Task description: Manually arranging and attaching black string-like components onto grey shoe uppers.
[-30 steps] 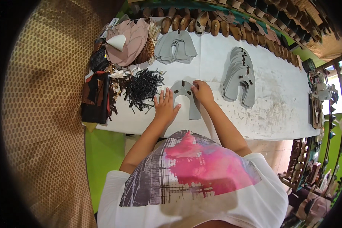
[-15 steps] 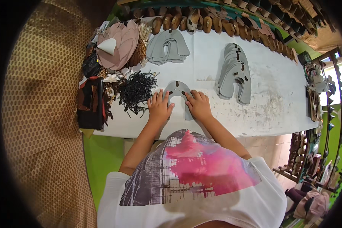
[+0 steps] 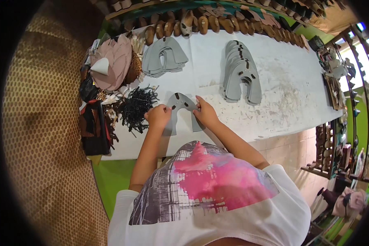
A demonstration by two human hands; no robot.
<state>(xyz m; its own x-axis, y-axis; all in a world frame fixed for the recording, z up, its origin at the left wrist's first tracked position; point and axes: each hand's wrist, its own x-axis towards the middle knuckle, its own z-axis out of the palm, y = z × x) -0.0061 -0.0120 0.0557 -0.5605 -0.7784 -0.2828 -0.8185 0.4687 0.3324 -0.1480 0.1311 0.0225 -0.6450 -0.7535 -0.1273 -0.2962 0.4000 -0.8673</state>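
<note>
A flat grey U-shaped cut piece (image 3: 180,107) lies on the white table (image 3: 287,102); left hand (image 3: 158,116) and right hand (image 3: 205,113) pinch its two arms.

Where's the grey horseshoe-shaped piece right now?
In the head view, the grey horseshoe-shaped piece lies on the white table near its front edge, between the left hand and right hand, just right of the black tangle of cords.
</note>
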